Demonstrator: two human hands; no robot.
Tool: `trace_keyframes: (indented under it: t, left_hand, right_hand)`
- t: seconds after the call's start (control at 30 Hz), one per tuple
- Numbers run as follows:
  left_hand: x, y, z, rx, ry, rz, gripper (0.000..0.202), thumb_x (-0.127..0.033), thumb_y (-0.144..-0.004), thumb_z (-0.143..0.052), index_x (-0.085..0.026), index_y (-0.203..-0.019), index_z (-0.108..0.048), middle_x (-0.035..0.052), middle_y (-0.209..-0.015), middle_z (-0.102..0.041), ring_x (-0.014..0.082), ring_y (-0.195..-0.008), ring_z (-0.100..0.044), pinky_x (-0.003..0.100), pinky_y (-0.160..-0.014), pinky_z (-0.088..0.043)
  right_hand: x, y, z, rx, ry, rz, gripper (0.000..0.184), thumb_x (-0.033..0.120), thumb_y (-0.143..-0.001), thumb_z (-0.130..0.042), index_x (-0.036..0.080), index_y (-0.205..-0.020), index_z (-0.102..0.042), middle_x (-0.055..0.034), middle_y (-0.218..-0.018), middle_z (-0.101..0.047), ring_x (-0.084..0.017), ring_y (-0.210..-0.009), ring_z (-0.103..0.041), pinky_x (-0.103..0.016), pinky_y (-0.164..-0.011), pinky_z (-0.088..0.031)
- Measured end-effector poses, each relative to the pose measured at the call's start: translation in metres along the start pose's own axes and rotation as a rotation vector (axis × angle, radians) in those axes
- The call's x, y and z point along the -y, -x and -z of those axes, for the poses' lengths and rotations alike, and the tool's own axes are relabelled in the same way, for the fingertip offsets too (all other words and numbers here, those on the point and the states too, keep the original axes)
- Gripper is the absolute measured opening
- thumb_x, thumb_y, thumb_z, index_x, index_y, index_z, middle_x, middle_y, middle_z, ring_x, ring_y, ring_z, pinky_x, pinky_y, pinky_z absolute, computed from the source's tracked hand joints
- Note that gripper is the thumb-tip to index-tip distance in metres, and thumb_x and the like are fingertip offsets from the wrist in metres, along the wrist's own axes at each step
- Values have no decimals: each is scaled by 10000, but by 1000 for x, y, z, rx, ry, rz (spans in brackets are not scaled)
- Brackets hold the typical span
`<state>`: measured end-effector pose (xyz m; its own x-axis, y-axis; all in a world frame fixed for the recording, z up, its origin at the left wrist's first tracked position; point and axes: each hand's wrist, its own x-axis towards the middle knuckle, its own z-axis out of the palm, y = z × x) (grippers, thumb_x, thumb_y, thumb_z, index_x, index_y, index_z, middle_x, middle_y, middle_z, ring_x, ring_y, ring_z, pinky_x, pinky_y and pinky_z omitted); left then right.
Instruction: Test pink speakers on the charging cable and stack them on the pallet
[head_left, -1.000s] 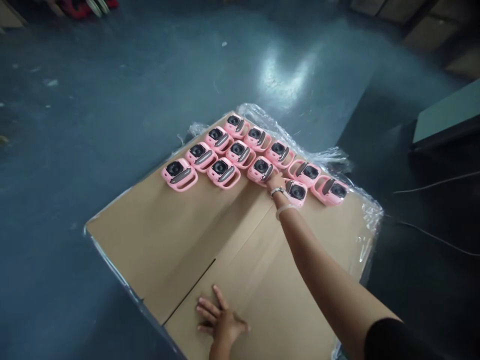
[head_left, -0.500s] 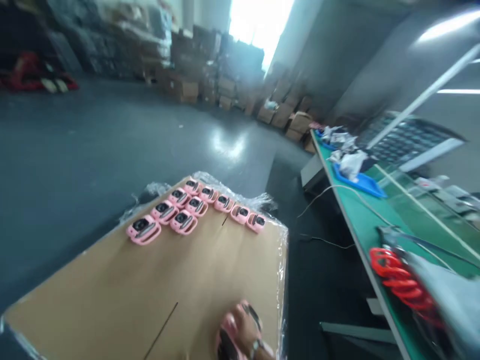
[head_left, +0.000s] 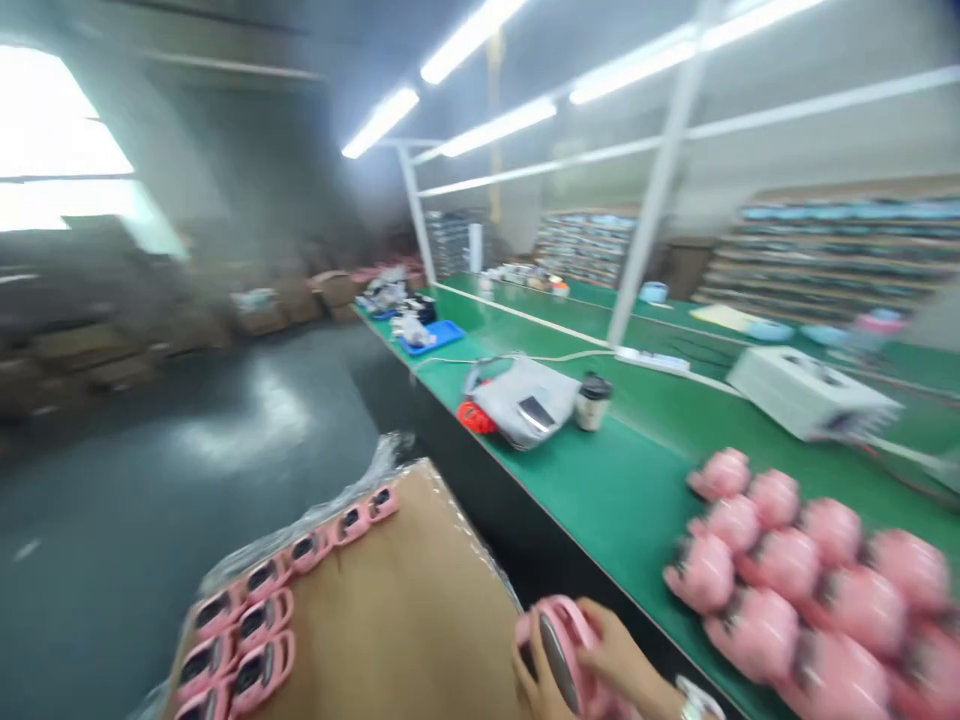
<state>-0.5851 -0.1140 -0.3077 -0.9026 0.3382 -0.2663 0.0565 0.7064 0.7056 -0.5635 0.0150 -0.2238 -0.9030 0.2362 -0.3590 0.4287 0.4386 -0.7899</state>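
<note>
Right hand grips a pink device, green tabletop just to its right; left hand's state can't be told.

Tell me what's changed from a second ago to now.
The right hand, which was reaching to the far pink devices, has drawn back to the near edge with one pink device in its grip. The left hand is now out of view. The other pink devices remain on the cardboard box.

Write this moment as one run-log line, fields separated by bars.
right hand: holds pink plastic camera-shaped device | left hand: touches same device | below: brown cardboard sheet | right: green workbench, more pink devices
</note>
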Motion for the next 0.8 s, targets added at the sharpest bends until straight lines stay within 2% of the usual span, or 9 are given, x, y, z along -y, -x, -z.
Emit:
trace_keyframes:
  t: [0.1,0.17,0.23,0.3,0.37,0.43,0.53,0.67,0.8]
  left_hand:
    - [-50,-1,-3,14,202,-108,946,-376,-648,-706,-191,-1452,-244,148,-1505,-287,330,-1398,-277,424,-1174,-269]
    - [-74,-20,0,62,573,-51,912,-346,-586,-677,-210,-1404,-298,118,-1465,-372,307,-1368,-342,405,-1156,-299]
    - [-93,-46,-1,116,685,36,873,-406,-586,-644,-171,-1365,-326,154,-1426,-415,322,-1326,-401,413,-1099,-375]
    - [-110,-70,-6,156,738,96,843,-460,-623,-601,-143,-1355,-327,183,-1342,-491,324,-1237,-500,404,-991,-472]
    - [-131,-93,-17,185,798,112,812,-465,-641,-597,-142,-1342,-348,171,-1262,-555,301,-1148,-568,366,-900,-517]
    - [-157,-113,-30,211,836,95,777,-432,-618,-645,-138,-1299,-413,151,-1212,-589,287,-1107,-583,345,-874,-516]
    - [-200,-144,-52,278,850,43,712,-351,-546,-715,-107,-1189,-531,131,-1100,-643,301,-1040,-595,357,-849,-505]
    - [-252,-179,-88,400,853,-81,726,-130,-436,-727,-112,-1150,-596,88,-1077,-669,281,-1013,-598,368,-907,-474]
    - [-285,-202,-131,454,818,-143,559,-54,-536,-694,-123,-1088,-634,88,-1099,-664,249,-1031,-598,450,-999,-422]
  right_hand:
    - [10,9,64,-126,-140,58,334,302,-654,-648,199,-970,-683,-64,-938,-689,-272,-919,-621,-396,-864,-486]
    - [14,12,112,-155,-137,69,539,339,-691,-657,202,-1209,-599,-35,-926,-685,-226,-864,-610,-354,-846,-476]
    - [16,16,162,-206,-46,76,599,327,-763,-607,209,-1339,-495,3,-805,-672,-178,-721,-588,-304,-741,-470]
    - [16,17,212,-283,88,91,409,288,-823,-524,185,-1213,-592,9,-721,-656,-152,-641,-564,-259,-644,-439]
    - [14,13,260,-354,185,98,246,294,-855,-481,159,-912,-678,-15,-707,-659,-146,-642,-567,-237,-599,-408]
    - [11,2,307,-382,257,108,293,336,-869,-481,155,-721,-656,-26,-673,-647,-143,-629,-556,-234,-576,-377]
    - [4,-27,372,-379,392,119,297,371,-848,-531,161,-690,-669,-18,-605,-615,-139,-583,-517,-247,-561,-321]
    - [-10,-79,436,-252,576,152,180,287,-813,-575,177,-827,-716,-28,-724,-681,-158,-665,-571,-248,-605,-330]
    - [-33,-133,461,-89,716,141,236,210,-814,-567,193,-1002,-710,-51,-907,-726,-195,-811,-637,-250,-695,-380]
